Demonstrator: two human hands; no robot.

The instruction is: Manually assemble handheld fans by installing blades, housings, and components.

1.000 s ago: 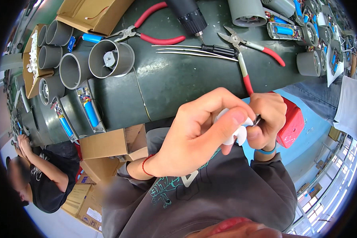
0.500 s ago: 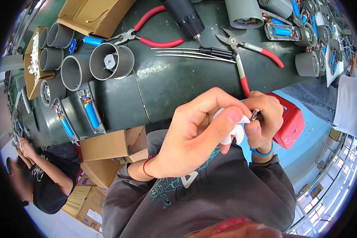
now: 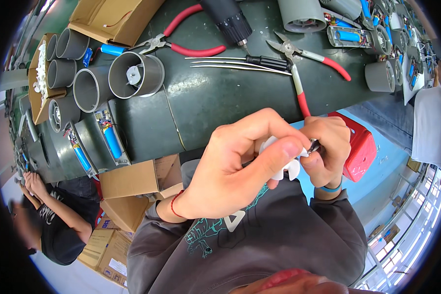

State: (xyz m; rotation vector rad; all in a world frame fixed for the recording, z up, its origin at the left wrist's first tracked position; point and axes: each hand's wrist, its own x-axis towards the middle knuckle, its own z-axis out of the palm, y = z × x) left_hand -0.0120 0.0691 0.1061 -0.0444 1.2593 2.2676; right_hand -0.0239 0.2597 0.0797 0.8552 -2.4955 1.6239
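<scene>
My left hand [image 3: 245, 164] pinches a white plastic part with curved blades [image 3: 291, 170], like a small fan wheel, between thumb and fingers. My right hand [image 3: 327, 147] is closed on a small shiny metal tool [image 3: 314, 145], whose end meets the edge of the white part. Most of that tool is hidden in the fingers, so its kind cannot be made out. Both hands are held together in front of my chest, off the near edge of the dark green table [image 3: 220, 108].
Beyond my hands lie pliers with red handles [image 3: 181, 41], cutters [image 3: 299, 63], screwdrivers [image 3: 259, 62] and a black power drill [image 3: 228, 22]. Grey cylinders [image 3: 137, 76] and battery modules [image 3: 110, 134] stand left. A red stool [image 3: 360, 149] is at right; another person [image 3: 66, 215] works far left.
The white part has turned slightly in my left fingers, and its blades sit differently. My right hand has shifted a little, with the metal tool tilted closer against the part's edge.
</scene>
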